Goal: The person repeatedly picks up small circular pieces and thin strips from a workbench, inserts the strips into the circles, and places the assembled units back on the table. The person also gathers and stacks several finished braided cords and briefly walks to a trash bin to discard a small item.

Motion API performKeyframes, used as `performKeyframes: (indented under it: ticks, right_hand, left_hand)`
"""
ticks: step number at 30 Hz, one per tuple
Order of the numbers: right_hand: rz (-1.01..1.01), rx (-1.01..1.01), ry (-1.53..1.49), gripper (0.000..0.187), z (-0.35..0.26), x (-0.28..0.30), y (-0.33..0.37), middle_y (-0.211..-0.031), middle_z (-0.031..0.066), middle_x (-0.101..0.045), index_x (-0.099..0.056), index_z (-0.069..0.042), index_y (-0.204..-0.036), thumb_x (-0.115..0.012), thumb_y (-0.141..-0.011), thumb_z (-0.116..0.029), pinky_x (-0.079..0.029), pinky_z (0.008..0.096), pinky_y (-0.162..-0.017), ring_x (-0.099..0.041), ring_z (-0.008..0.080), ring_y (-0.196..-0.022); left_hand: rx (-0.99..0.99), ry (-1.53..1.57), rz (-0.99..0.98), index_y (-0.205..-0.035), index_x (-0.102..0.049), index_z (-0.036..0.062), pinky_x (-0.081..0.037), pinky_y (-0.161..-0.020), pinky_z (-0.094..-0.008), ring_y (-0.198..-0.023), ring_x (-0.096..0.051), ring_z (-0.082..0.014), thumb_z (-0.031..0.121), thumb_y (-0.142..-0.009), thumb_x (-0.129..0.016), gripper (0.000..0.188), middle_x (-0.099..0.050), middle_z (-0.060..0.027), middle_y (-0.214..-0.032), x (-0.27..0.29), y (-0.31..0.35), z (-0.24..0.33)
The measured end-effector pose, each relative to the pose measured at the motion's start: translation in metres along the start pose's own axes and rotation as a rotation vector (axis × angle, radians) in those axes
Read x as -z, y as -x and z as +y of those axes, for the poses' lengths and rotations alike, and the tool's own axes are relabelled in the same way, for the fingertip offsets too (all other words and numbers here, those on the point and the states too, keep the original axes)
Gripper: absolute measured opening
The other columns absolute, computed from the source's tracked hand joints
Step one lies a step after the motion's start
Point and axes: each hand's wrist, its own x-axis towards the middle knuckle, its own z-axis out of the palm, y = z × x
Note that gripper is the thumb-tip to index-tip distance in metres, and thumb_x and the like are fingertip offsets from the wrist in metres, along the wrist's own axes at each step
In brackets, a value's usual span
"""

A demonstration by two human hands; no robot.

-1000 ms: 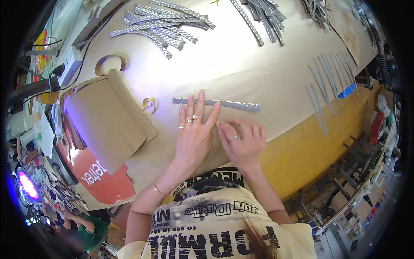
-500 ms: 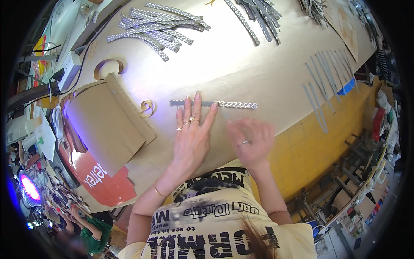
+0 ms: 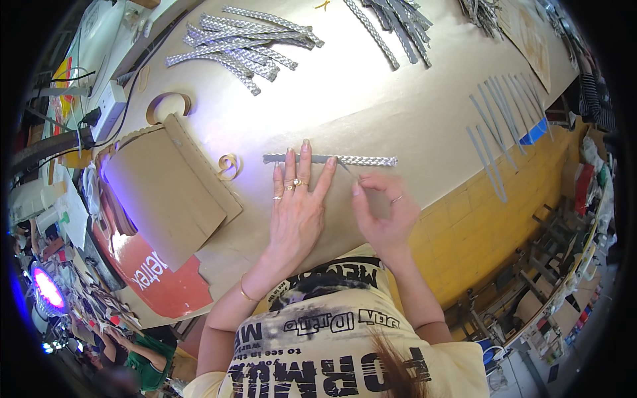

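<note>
A silver braided strap [image 3: 368, 160] lies crosswise on the paper-covered table in front of me. Grey strip material [image 3: 310, 159] covers its left half. My left hand [image 3: 297, 207] lies flat with fingers spread, its fingertips pressing on that grey half. Just right of it, my right hand [image 3: 386, 211] pinches the free end of a thin grey strip [image 3: 347, 168]. This strip runs slantwise from the strap, beside my left index finger, down to my right thumb and forefinger.
Braided straps [image 3: 242, 43] are piled at the far left, with another bunch [image 3: 401, 26] at the far middle. Several thin grey strips [image 3: 497, 113] lie along the right edge. Brown card pieces [image 3: 162, 189] and a tape roll [image 3: 229, 167] sit to the left. A person's green sleeve [image 3: 149, 361] shows lower left.
My right hand, blurred before, has turned slightly and now shows its pinch on the grey strip clearly. My left hand stays in place on the strap.
</note>
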Motion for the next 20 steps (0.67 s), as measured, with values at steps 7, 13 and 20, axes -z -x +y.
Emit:
performKeyframes:
  ticks: [7, 13, 20]
  right_hand:
    - [-0.050, -0.411, -0.115, 0.018, -0.001, 0.004, -0.016, -0.083, 0.0125, -0.070, -0.068, 0.004, -0.093, -0.076, -0.084, -0.010, -0.053, 0.0279, -0.065, -0.066, 0.0193, -0.069]
    - [-0.081, -0.447, 0.023, 0.016, 0.003, 0.010, -0.026, -0.076, 0.0131, -0.068, -0.068, 0.004, -0.087, -0.073, -0.087, -0.011, -0.051, 0.0278, -0.060, -0.065, 0.0176, -0.063]
    - [-0.111, -0.452, 0.069, 0.016, 0.003, 0.008, -0.027, -0.079, 0.0130, -0.068, -0.069, 0.004, -0.089, -0.071, -0.087, -0.012, -0.052, 0.0298, -0.061, -0.064, 0.0186, -0.061]
  left_hand:
    - [0.004, -0.025, -0.011, -0.150, -0.039, 0.0171, -0.022, -0.116, -0.0568, -0.146, -0.019, -0.0451, 0.001, -0.082, -0.057, 0.072, -0.021, -0.0230, -0.159, 0.000, -0.001, -0.001]
    - [0.006, 0.033, 0.001, -0.147, -0.044, 0.0155, -0.018, -0.116, -0.0582, -0.145, -0.020, -0.0484, -0.001, -0.083, -0.054, 0.066, -0.021, -0.0256, -0.158, -0.001, -0.002, 0.000]
    - [0.012, 0.051, -0.014, -0.148, -0.042, 0.0161, -0.016, -0.117, -0.0583, -0.145, -0.020, -0.0481, -0.001, -0.082, -0.055, 0.069, -0.019, -0.0254, -0.159, -0.001, -0.002, 0.000]
